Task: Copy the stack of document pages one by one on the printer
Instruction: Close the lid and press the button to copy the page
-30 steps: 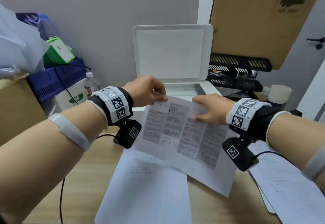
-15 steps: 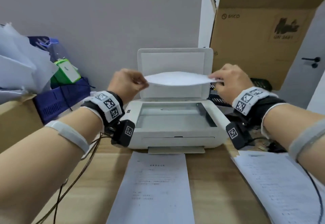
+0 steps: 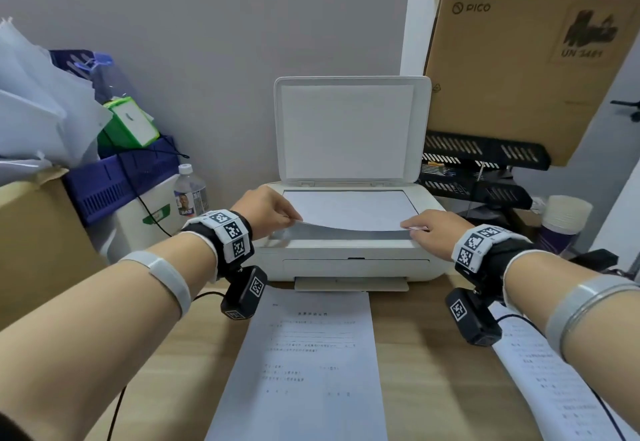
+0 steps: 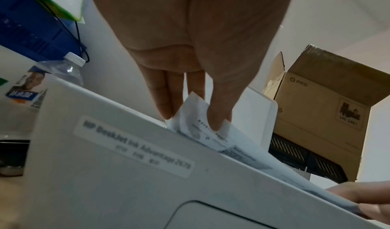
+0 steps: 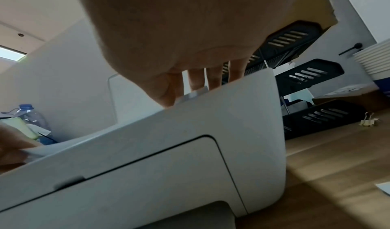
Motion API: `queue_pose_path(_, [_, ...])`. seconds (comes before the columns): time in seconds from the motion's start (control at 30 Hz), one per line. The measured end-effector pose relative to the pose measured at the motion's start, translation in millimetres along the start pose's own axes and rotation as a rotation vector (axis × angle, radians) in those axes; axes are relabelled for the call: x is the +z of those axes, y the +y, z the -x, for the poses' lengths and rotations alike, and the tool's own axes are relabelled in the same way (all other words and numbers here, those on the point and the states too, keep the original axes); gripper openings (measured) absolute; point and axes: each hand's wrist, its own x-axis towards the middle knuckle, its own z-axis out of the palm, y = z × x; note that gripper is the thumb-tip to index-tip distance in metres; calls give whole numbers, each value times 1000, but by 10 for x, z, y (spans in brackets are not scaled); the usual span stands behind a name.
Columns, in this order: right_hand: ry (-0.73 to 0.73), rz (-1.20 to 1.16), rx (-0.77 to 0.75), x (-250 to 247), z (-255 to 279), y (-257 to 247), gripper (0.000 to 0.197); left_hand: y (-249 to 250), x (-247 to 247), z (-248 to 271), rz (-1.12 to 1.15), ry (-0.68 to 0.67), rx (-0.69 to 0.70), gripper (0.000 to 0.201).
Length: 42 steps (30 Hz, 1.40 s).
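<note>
A white printer (image 3: 349, 264) stands at the back of the desk with its scanner lid (image 3: 349, 129) raised upright. A document page (image 3: 353, 210) lies printed side down over the scanner glass, its near edge still lifted. My left hand (image 3: 266, 212) pinches the page's near left corner (image 4: 198, 121) between thumb and fingers. My right hand (image 3: 433, 229) pinches the near right corner; in the right wrist view its fingers (image 5: 196, 81) reach over the printer's top edge (image 5: 211, 112). One printed sheet (image 3: 304, 364) lies on the desk before the printer. More pages (image 3: 568, 381) lie at the right.
A large cardboard box (image 3: 533, 56) leans over black paper trays (image 3: 485, 167) right of the printer. Left are a water bottle (image 3: 190, 191), a blue crate (image 3: 114, 177), a green box (image 3: 128, 125) and another carton (image 3: 31, 236). A binder clip (image 5: 368, 121) lies on the desk.
Both hands turned the page over, carried it up from above the desk and lowered it face down onto the scanner glass.
</note>
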Motion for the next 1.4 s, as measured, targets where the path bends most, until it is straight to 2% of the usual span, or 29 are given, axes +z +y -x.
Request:
queue_pose_path(0.23, [5,9,-44,78,63,13,41,-41,52,0,-15,-74,-61,6])
queue_pose_path(0.37, [19,23,-57,44,21,-29,42,-73,40,-80,33,-101,-60,20])
queue_pose_path(0.5, [99,-4,-130,-70,-110,-241,38,-62,-87,-271,122,-44,-68,25])
queue_pose_path(0.6, [125,-35,-196,-157,-277,-443,35,-72,-192,-552,317,19,-167,25])
queue_pose_path(0.7, [146,-79,-224,-277,-447,-654,35,-77,-308,-933,569,81,-314,43])
queue_pose_path(0.77, [169,-97,-240,-389,-555,-780,35,-71,-395,-1164,733,122,-362,59])
queue_pose_path(0.87, [195,-93,-247,-556,-716,-890,33,-60,-488,-1439,846,146,-343,79])
queue_pose_path(0.93, [218,-78,-243,-653,-821,-928,35,-68,-514,-1575,880,141,-322,85])
queue_pose_path(1.03, [270,-59,-229,-748,-963,-958,42,-113,-518,-1688,912,137,-304,79])
queue_pose_path(1.17, [384,-28,-224,-774,-1053,-992,52,-256,-515,-1667,853,250,-250,61])
queue_pose_path(1.3, [608,109,-253,-720,-1008,-1098,62,-336,-514,-1446,834,244,-138,46])
queue_pose_path(1.4, [777,216,-331,-710,-913,-1212,65,-364,-525,-1232,862,222,-91,42])
